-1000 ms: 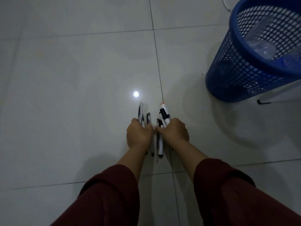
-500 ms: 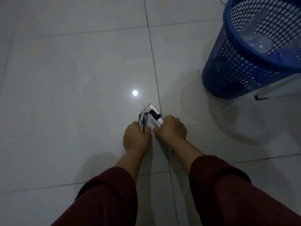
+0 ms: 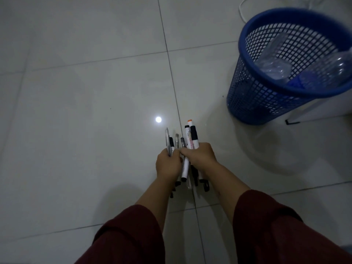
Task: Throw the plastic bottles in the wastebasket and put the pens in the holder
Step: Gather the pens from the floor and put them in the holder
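A bundle of several pens and markers (image 3: 188,141) is clasped between both hands low over the tiled floor. My left hand (image 3: 168,164) grips the thin pens on the bundle's left side. My right hand (image 3: 200,156) wraps the thicker white markers, one with an orange tip. The tips point away from me and the lower ends stick out below my hands. The blue mesh wastebasket (image 3: 253,103) stands at the upper right, with clear plastic bottles (image 3: 276,67) lying inside it. No pen holder is in view.
Pale glossy floor tiles (image 3: 85,111) fill the view, with a bright light reflection just beyond the pens. A white cable (image 3: 242,15) curls behind the wastebasket. A white leg with a black foot (image 3: 292,121) stands to the basket's right.
The pens, briefly tilted and bunched together half a second ago, now stand straighter and fanned out in both hands. The view has shifted so the wastebasket appears lower and fuller in frame.
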